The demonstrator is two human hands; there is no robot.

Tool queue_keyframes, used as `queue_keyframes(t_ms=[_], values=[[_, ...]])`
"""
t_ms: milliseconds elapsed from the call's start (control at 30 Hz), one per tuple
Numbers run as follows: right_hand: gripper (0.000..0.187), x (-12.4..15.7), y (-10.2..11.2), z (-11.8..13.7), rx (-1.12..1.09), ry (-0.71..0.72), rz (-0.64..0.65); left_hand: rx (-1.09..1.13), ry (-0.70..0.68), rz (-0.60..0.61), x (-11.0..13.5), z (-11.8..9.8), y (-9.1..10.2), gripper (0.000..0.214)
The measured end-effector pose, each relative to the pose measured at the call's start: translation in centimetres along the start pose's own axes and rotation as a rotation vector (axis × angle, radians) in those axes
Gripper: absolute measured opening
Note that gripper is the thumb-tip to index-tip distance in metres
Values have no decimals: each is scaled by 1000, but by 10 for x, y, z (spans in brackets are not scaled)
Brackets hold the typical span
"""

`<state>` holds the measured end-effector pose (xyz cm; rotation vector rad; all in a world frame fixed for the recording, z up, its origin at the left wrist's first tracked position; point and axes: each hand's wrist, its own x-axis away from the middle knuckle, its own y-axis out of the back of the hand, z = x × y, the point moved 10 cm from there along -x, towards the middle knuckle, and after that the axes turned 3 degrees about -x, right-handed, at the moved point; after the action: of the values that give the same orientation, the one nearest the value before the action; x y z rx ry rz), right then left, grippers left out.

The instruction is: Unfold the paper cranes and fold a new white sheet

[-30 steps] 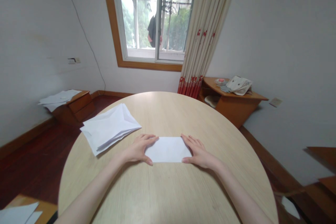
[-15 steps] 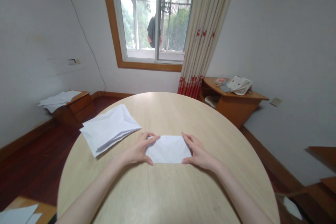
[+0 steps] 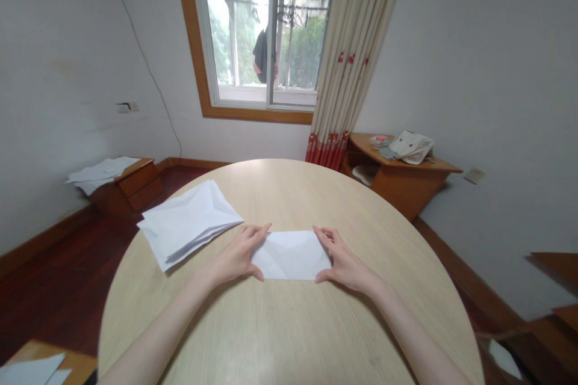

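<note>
A folded sheet of white paper [image 3: 292, 257] lies on the round wooden table [image 3: 289, 331], its long side running left to right. My left hand [image 3: 241, 254] holds the paper's left end, thumb at the near corner and fingers by the far one. At the right end, my right hand [image 3: 344, 261] grips it the same way, with the thumb near and fingertips at the far edge. Faint creases cross the paper's upper face. To the left of my left hand rests a loose stack of white paper [image 3: 192, 219], also creased.
A small wooden cabinet [image 3: 139, 179] with papers on top stands at the left wall. Past the table's far right is a corner desk [image 3: 406, 183] bearing a cloth bag [image 3: 412, 147]. At the lower left, more paper [image 3: 34, 368] lies on a wooden surface.
My left fingers have straightened slightly and shifted off the paper's top face toward its far left corner. The right fingers have curled a little; the paper has barely moved.
</note>
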<state>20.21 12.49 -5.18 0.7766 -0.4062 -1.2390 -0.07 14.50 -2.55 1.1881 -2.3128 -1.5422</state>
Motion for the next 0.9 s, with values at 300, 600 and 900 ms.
queue_keyframes(t_ms=[300,600,900], values=[[91,2,13,15,-23,87,-127,-110,-50,-150,1,-15,15,98],[67,10,30,36,38,238,-291,-215,-145,-291,4,-35,32,69],[40,17,41,58,39,373,-387,-218,-226,-383,8,-51,41,37]])
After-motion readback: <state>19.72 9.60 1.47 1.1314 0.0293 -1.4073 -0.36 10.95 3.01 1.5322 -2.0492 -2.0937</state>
